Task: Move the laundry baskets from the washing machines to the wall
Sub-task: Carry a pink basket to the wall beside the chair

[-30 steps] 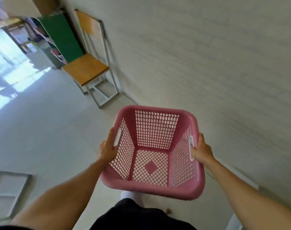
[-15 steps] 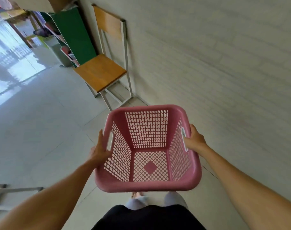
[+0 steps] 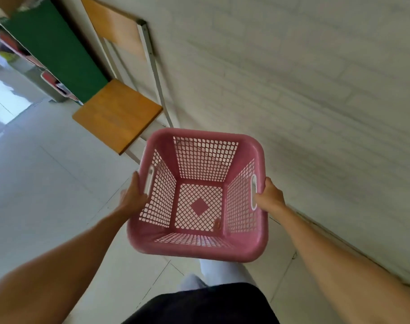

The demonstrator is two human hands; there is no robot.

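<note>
both hands, left hand (image 3: 133,197) and right hand (image 3: 269,197), grip an empty pink laundry basket (image 3: 199,246) by its handles; it could clip the wooden chair (image 3: 118,114) beside the wall (image 3: 304,90).

The pink basket (image 3: 199,195) between the hands looks like matt plastic full of little holes. Past the left hand (image 3: 132,197), the chair (image 3: 117,113) has a smooth wooden seat and metal legs.
</note>
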